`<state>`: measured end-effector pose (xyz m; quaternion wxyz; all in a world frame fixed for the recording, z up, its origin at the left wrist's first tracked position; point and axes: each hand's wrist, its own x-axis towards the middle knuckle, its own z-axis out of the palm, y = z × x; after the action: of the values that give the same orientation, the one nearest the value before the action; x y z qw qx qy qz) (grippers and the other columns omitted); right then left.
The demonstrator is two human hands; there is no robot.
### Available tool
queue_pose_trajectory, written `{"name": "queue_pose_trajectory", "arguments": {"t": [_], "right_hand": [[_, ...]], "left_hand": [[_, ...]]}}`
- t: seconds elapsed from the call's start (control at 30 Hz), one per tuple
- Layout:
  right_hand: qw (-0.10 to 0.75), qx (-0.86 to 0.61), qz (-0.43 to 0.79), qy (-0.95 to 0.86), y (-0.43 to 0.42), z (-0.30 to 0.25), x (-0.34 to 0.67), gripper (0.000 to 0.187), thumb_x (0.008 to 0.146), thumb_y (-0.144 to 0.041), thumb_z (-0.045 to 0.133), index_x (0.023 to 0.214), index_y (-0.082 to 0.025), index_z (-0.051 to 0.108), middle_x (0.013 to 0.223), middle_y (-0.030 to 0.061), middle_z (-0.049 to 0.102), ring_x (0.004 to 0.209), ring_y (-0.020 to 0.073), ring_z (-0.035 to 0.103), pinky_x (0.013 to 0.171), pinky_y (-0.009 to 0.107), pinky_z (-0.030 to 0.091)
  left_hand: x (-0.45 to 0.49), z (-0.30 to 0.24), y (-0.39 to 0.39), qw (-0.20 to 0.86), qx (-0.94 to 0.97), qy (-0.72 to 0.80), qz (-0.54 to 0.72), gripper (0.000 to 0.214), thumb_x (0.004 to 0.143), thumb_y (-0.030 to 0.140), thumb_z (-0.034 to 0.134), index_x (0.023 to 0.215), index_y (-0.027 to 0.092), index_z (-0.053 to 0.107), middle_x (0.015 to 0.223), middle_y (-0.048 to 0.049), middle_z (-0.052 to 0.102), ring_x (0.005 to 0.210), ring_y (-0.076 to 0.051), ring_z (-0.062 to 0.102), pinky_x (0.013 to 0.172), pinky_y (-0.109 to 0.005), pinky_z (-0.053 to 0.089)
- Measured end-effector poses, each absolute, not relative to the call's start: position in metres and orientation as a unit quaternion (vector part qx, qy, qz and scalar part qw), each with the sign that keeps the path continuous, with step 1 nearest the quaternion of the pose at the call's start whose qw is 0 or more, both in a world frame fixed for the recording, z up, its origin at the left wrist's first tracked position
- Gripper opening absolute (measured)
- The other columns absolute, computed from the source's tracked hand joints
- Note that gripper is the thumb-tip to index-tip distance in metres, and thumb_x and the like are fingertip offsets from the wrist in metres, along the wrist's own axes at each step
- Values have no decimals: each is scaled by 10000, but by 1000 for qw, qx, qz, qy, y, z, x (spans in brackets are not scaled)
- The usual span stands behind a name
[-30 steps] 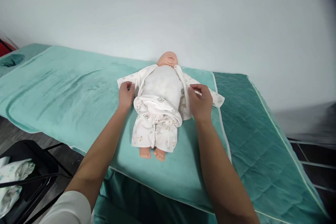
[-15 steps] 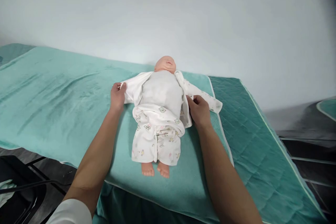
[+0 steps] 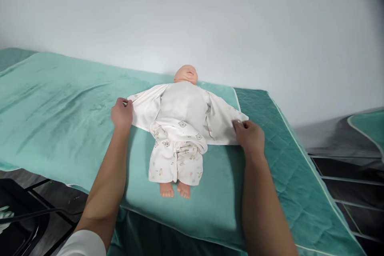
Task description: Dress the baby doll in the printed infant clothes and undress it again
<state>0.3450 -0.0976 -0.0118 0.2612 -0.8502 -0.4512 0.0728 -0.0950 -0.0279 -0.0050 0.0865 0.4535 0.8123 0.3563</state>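
— Where is the baby doll point(image 3: 183, 104)?

— Flat on its back on a teal towel point(image 3: 60, 104), head toward the white wall point(image 3: 192, 20), bare feet toward the camera. Its white wrap shirt point(image 3: 220, 126) lies open, with both front flaps spread flat on the towel on either side of the doll's grey cloth torso.

— And the hands?

— The left hand point(image 3: 121, 114) is just left of the doll, level with its chest. Its fingers point(image 3: 125, 103) are curled shut over the outer edge of the shirt's left flap.

— The right?

— The right hand point(image 3: 249, 137) is right of the doll, level with its waist. Thumb and fingertips point(image 3: 238, 124) are pinched together on the lower outer corner of the right flap, and the other fingers are folded in.

— What else does the doll wear?

— Printed white trousers point(image 3: 177, 160), pulled up to the waist just below the open shirt.

— Anything around it?

— A darker quilted cover point(image 3: 282, 140) begins right of the doll, past the towel's white edge. A black chair point(image 3: 21, 224) stands well off to the doll's lower left, beside the bed.
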Motion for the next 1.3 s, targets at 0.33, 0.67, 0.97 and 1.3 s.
{"name": "queue_pose_trajectory", "arguments": {"t": [0.33, 0.67, 0.97, 1.3], "right_hand": [[175, -874, 30, -453, -105, -8, 332, 322, 888, -400, 567, 1094, -201, 715, 1163, 185, 695, 1050, 350, 664, 858, 470, 504], [501, -467, 230, -691, -120, 4, 240, 162, 935, -363, 690, 820, -251, 672, 799, 15, 639, 745, 183, 594, 697, 348, 491], [405, -344, 221, -818, -126, 20, 237, 171, 918, -361, 764, 784, -264, 718, 750, 5, 722, 733, 197, 564, 734, 391, 426], [349, -373, 271, -816, -134, 31, 225, 272, 933, -437, 736, 770, -236, 652, 720, -7, 673, 741, 176, 558, 771, 373, 375]], "left_hand": [[-93, -3, -33, 40, 496, 848, 184, 234, 999, 356, 453, 1086, 245, 640, 1028, -163, 731, 1002, -349, 686, 826, -432, 489], [-38, 6, -56, 353, 597, 521, 498, 180, 868, 381, 700, 894, 204, 728, 810, -27, 651, 747, -172, 567, 731, -304, 464], [-52, 36, -68, 479, 781, 324, 234, 202, 766, 363, 830, 940, 263, 817, 1098, -63, 557, 979, -196, 585, 818, -288, 529], [-46, 35, -73, 493, 778, 289, 262, 134, 829, 388, 801, 907, 293, 854, 1007, -67, 629, 909, -185, 610, 778, -296, 520]]}}
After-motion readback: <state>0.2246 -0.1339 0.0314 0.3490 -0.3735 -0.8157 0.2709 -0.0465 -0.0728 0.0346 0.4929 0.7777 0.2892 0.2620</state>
